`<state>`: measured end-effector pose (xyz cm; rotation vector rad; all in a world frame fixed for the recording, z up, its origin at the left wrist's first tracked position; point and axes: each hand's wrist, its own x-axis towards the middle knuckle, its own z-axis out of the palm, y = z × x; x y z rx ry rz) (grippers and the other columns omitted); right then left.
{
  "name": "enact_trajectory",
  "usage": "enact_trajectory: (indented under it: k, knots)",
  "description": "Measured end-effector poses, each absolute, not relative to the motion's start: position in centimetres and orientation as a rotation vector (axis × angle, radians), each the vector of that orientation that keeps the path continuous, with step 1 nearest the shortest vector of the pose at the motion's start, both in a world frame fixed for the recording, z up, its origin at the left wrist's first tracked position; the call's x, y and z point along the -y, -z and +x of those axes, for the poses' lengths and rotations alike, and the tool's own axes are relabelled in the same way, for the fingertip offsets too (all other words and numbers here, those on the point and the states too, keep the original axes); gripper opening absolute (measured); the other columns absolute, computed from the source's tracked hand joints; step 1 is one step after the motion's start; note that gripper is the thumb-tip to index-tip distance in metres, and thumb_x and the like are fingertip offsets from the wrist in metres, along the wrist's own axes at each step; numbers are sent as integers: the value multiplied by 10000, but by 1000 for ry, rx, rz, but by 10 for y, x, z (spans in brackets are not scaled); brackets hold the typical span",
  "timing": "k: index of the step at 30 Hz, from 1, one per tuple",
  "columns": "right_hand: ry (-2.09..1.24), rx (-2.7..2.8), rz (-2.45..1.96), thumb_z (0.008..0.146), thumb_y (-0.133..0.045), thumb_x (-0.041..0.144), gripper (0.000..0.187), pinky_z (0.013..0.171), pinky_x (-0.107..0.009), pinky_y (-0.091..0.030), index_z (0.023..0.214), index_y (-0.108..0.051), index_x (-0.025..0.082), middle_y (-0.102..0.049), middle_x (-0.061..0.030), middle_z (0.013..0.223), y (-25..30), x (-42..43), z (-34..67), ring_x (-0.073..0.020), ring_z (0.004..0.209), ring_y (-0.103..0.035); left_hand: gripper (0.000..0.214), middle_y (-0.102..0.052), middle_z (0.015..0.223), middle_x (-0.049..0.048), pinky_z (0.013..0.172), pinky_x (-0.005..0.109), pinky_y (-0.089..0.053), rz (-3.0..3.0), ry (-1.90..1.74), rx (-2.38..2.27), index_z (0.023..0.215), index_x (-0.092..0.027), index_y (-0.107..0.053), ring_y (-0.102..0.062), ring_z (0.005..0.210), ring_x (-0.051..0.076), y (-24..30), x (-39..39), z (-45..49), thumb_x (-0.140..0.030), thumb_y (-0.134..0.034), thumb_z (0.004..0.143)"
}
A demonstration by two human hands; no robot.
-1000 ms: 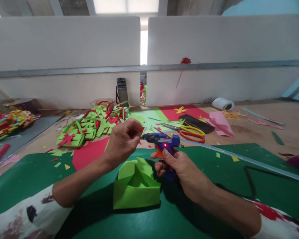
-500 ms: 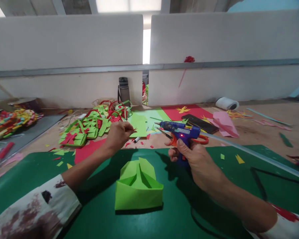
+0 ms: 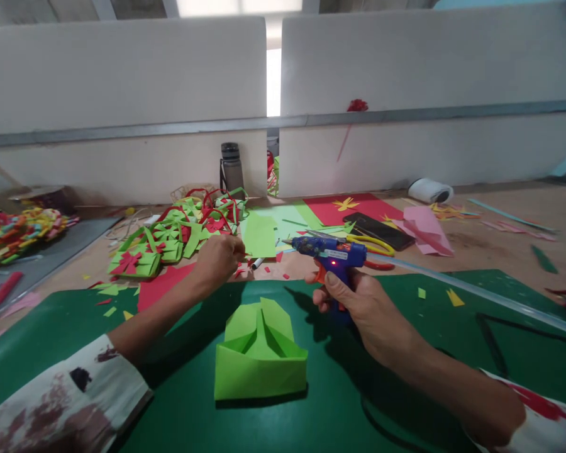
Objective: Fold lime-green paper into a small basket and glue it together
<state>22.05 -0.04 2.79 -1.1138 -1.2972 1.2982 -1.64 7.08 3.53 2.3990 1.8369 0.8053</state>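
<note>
My right hand is wrapped round the handle of a blue hot glue gun, with fingers by its orange trigger. A small red light glows on the gun, its nozzle points left, and a long clear glue stick runs out of its back. In the middle, my left hand is pinched closed beside the loose paper; what sits between its fingertips is too small and hidden to name. A folded light-green paper basket stands upright on the green mat, nearest me and between my arms.
Finished green paper baskets with red bows are heaped left of centre. A grey bottle stands behind them. Beyond the gun lie a black phone, yellow-handled scissors, red paper and pink paper.
My left hand has moved slightly left, its fingertips now turned away. The glue gun has shifted a little left and down, uncovering the scissors' yellow handles. The paper basket stays put.
</note>
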Motion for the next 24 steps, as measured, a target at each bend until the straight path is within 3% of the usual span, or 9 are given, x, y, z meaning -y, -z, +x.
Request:
enact_trajectory:
  k: [3,9,12,15,20,24]
  knots:
    - [-1302,1309,-1121,763,-599,508,370,575,-262,-429,892,-599,162,-614,-12,664,-27,1,220,-121,584,-533,228,-676,613,41,547,226,-417,2401,-768,-1765,640,-161,-690,-594,559,157,-37,-71,-16,-82,-484,699]
    - [-1299,1362,-1120,777,-589,489,345,579,-255,-447,896,-594,165,-623,-22,733,-29,1,218,-122,618,-552,300,-714,850,79,627,253,-452,2407,-773,-1771,928,-170,-696,-632,705,190,-42,-70,-19,-167,-437,778]
    - [-1304,1474,-1141,782,-581,484,380,567,-267,-467,995,-605,171,-650,-65,872,-34,4,219,-158,696,-581,264,-698,742,78,565,267,-419,2413,-766,-1802,848,-177,-699,-605,627,205,-46,-55,-24,-306,-471,819]
    - [-1279,1657,-1164,794,-565,471,362,561,-276,-460,1023,-629,199,-667,-48,765,-44,8,222,-166,652,-577,277,-609,548,24,493,241,-364,2480,-727,-1734,710,-187,-668,-531,492,162,-46,-24,-27,-333,-472,841]
    - [-1175,1886,-1322,804,-501,503,331,585,-295,-441,925,-660,238,-639,-31,677,-60,10,229,-180,620,-570,314,-616,649,41,586,259,-424,2679,-800,-1333,780,-203,-632,-562,610,169,-42,38,-19,-354,-386,905]
    - [-1000,2200,-1545,785,-464,572,391,633,-330,-444,854,-667,245,-634,-34,765,-78,12,233,-215,697,-567,397,-622,755,71,681,324,-458,2665,-408,-1208,860,-184,-600,-567,730,215,-49,63,-5,-517,-384,872]
